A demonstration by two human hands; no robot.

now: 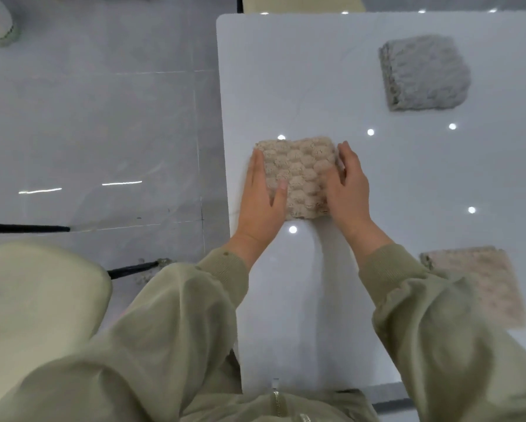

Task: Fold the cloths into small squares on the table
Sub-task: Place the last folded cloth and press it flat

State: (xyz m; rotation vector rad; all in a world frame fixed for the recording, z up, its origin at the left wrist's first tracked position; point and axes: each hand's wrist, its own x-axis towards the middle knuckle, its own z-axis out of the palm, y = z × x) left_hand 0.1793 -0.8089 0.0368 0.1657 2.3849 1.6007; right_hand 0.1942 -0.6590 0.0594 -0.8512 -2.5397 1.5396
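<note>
Now squaring off the beige cloth (298,175) near the left edge of the table (377,300) — left hand (263,196) and right hand (348,184) lying flat, fingers straight, pressing its sides. Next is likely lifting clear — then reaching for the pink cloth (480,281).

The beige cloth (301,172) has a puffy, bubble-like weave and is folded into a thick small square. It lies flat near the left edge of the counter (316,86), about halfway along its depth. Stacked layer edges show on its near side, and its left and right sides are partly covered. The grey cloth (426,71) has the same bubbly texture and is also folded into a thick square. It sits toward the counter's far right, turned slightly askew, with its layered edges facing left and near. The pale pink cloth (480,278) lies folded flatter at the counter's near right, blurred, its near left part hidden.
</note>
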